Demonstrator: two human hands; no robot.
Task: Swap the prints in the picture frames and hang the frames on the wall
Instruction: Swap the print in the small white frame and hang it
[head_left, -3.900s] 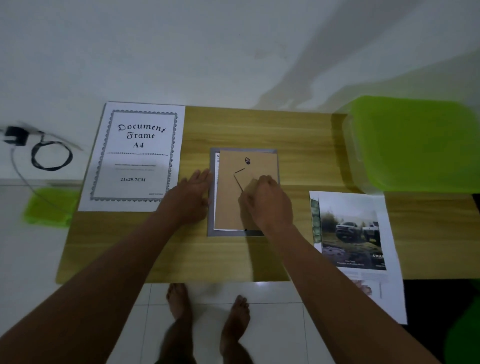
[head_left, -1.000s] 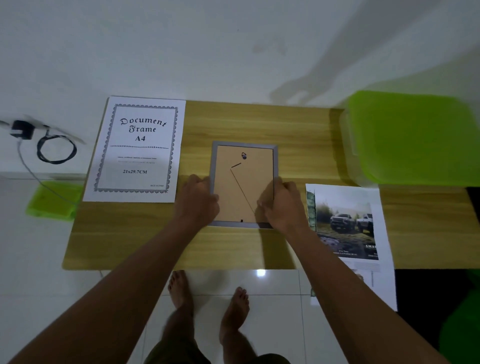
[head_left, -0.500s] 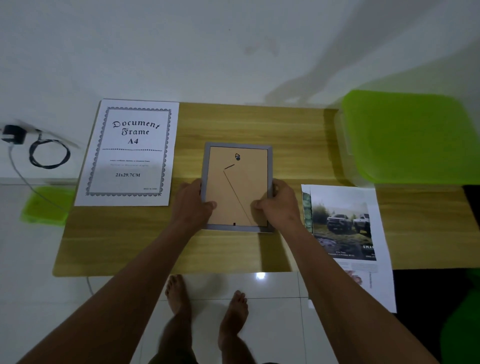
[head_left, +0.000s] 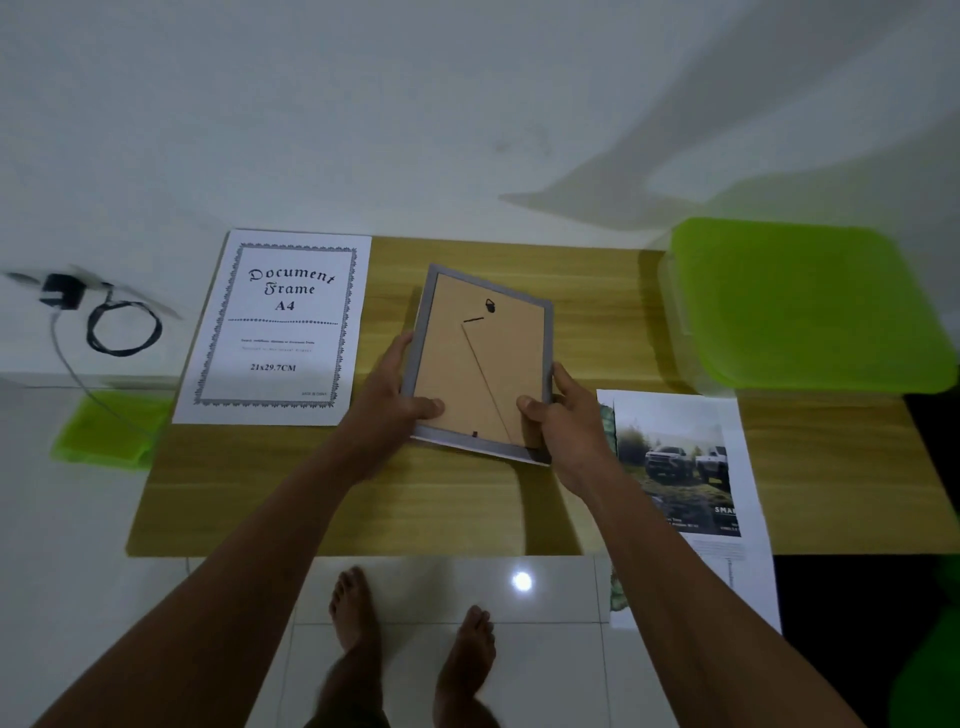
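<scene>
I hold a small grey picture frame above the wooden table, back side up, tilted and turned slightly clockwise. Its brown backing board shows a black hanger and a folded stand. My left hand grips the frame's left lower edge, thumb on the backing. My right hand grips the right lower edge. A white strip of paper shows under the frame's bottom edge. A "Document Frame A4" sheet lies on the table's left. A print of trucks lies at the right.
A green-lidded plastic box stands at the table's back right. A white wall rises behind the table. A black cable with plug and a green lid lie on the floor at left. My bare feet stand below the table's front edge.
Both hands lifted the frame off the table and tilted it, its lower right corner dropping. Earlier, my right hand was pressing the backing into the frame as it lay flat.
</scene>
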